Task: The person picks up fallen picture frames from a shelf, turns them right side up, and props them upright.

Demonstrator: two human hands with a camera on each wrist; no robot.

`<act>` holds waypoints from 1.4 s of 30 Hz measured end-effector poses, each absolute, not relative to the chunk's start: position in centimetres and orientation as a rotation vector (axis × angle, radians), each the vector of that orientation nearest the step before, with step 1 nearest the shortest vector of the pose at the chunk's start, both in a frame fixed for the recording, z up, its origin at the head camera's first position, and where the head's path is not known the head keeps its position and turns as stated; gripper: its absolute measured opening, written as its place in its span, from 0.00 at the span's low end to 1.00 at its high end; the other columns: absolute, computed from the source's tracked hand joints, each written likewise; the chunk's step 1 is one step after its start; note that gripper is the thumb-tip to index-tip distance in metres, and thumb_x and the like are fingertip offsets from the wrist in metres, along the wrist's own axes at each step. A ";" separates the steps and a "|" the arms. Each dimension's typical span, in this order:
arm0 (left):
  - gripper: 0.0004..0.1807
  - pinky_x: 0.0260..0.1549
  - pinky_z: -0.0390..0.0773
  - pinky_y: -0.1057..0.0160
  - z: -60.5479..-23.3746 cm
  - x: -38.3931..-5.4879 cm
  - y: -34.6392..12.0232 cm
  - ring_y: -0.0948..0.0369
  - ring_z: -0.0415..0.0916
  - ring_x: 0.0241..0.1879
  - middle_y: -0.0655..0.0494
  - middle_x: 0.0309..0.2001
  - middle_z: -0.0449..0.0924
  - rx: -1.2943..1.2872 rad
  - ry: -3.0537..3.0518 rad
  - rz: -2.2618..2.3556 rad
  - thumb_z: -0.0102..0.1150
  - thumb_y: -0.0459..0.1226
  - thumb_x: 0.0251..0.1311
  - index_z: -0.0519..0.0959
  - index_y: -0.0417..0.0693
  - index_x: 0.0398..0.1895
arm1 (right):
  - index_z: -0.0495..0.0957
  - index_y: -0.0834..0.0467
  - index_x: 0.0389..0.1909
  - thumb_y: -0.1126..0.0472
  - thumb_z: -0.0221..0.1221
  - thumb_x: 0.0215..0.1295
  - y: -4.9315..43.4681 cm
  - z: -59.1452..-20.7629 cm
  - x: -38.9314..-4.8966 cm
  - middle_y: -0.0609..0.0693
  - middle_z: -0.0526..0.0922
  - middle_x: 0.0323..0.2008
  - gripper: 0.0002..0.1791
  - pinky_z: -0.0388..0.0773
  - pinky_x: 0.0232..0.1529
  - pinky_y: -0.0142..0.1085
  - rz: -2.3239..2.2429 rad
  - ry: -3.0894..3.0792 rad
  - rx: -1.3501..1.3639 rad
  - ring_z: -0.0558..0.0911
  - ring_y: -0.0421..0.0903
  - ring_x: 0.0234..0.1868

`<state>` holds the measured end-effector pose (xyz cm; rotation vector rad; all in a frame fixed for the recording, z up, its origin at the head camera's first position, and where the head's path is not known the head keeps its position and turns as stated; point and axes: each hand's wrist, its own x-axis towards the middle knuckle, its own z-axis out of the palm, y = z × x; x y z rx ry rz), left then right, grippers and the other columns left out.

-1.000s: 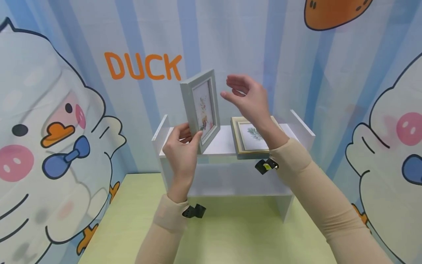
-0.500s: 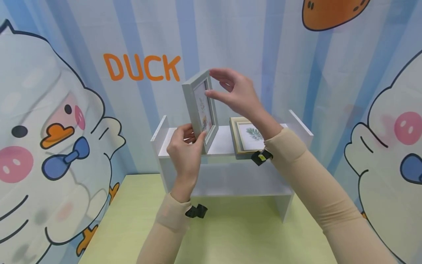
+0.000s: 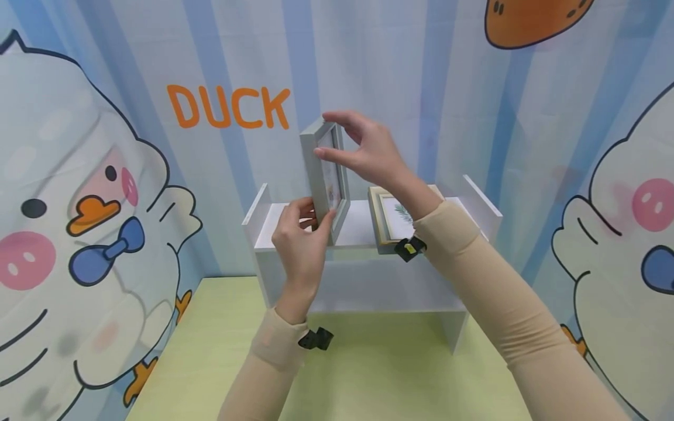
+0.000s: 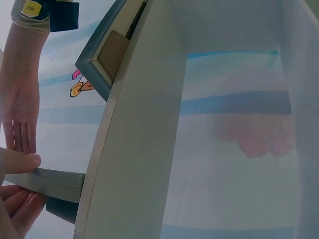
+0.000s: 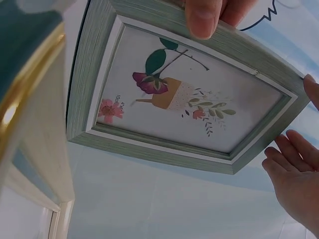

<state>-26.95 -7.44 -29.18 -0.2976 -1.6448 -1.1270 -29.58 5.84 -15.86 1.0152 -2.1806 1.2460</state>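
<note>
My left hand [image 3: 300, 251] grips the lower part of a grey-green picture frame [image 3: 317, 175], its thumb over the front and fingers behind. The frame stands upright in the head view, seen nearly edge-on, above the white shelf [image 3: 358, 231]. In the right wrist view, the picture frame [image 5: 124, 149] shows pressed flowers and a bottle shape on white. My right hand [image 3: 371, 149] reaches around the frame's top corner, thumb in front and a fingertip at the top edge. Its fingers [image 5: 294, 154] lie close along the edge; whether they touch is unclear.
Stacked frames lie flat on the shelf's right side, the top one cream [image 3: 375, 219] around a green leaf print; my right forearm partly covers them. White side panels [image 3: 483, 204] rise at the shelf's ends. Below is a pale green table [image 3: 226, 327], with a duck-print curtain behind.
My right hand has moved left from beside the frame to its top corner. The frame, held in my left hand, has shifted slightly right and turned more edge-on.
</note>
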 end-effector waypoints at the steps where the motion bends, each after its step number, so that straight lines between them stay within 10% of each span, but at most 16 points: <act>1: 0.15 0.30 0.84 0.65 -29.2 -26.9 -7.4 0.57 0.81 0.31 0.47 0.32 0.81 -0.303 -1.647 -1.127 0.73 0.32 0.45 0.81 0.37 0.37 | 0.68 0.64 0.63 0.61 0.66 0.57 5.8 -15.9 -29.6 0.56 0.72 0.63 0.33 0.62 0.68 0.29 1.247 -2.182 1.012 0.67 0.46 0.68; 42: 0.06 0.30 0.84 0.61 -31.9 -27.6 -9.8 0.58 0.83 0.29 0.48 0.31 0.85 -0.358 -1.812 -1.251 0.62 0.28 0.52 0.83 0.39 0.35 | 0.74 0.68 0.55 0.66 0.66 0.56 6.0 -15.5 -29.5 0.61 0.77 0.56 0.25 0.64 0.67 0.31 1.168 -2.050 1.191 0.72 0.51 0.62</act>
